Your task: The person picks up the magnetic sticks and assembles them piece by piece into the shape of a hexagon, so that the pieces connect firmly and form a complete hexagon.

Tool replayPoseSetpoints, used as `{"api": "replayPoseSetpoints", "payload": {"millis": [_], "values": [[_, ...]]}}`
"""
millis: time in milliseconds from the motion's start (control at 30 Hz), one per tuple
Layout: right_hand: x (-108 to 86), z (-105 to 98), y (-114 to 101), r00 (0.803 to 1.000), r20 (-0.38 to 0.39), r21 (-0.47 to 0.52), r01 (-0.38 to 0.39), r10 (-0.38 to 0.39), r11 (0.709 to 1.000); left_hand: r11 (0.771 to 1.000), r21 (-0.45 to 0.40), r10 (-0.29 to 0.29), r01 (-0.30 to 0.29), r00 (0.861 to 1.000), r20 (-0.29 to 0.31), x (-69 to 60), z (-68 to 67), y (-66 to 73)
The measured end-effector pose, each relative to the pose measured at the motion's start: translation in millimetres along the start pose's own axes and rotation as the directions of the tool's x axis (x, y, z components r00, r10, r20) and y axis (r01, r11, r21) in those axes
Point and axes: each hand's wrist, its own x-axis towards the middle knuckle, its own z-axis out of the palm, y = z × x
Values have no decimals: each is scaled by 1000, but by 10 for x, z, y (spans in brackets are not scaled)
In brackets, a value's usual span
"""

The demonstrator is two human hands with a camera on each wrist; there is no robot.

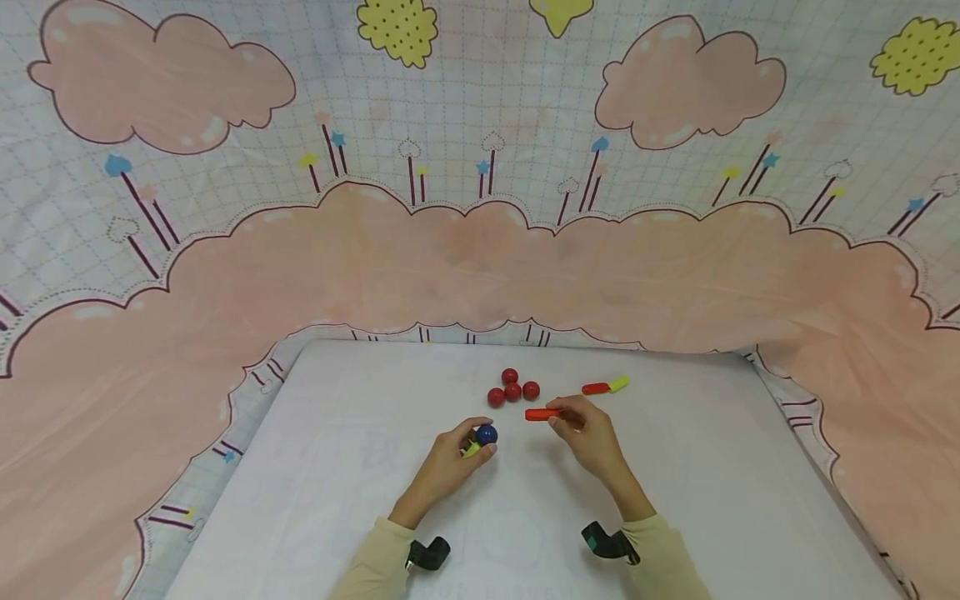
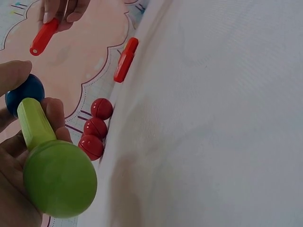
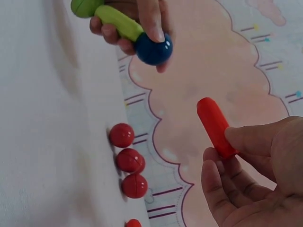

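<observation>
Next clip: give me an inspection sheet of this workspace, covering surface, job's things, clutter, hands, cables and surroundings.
Surface: plain white tabletop.
Job's things: yellow-green stick with a blue ball at one end and a green ball at the other; red stick; four red balls grouped on the table; second red stick end to end with a yellow-green piece, whether joined unclear.
Clutter: nothing seen.
Hands: left hand holds the ball-ended stick, thumb on blue; right hand pinches the red stick.
Cables: nothing seen.
Surroundings: cloud-patterned cloth behind and beside the table.
</observation>
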Motion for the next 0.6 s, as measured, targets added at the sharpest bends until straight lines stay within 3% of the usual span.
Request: {"api": "replayPoseSetpoints", "payload": {"millis": [267,600], "values": [[1,51,-87,999,49,13,7,-8,1000,999,3,45,-45,999,-10,4,18,2],[-16,143,-111,996,85,-7,-1,1,1000,1000,-10,16,-16,1000,18,-16,43,53]]}}
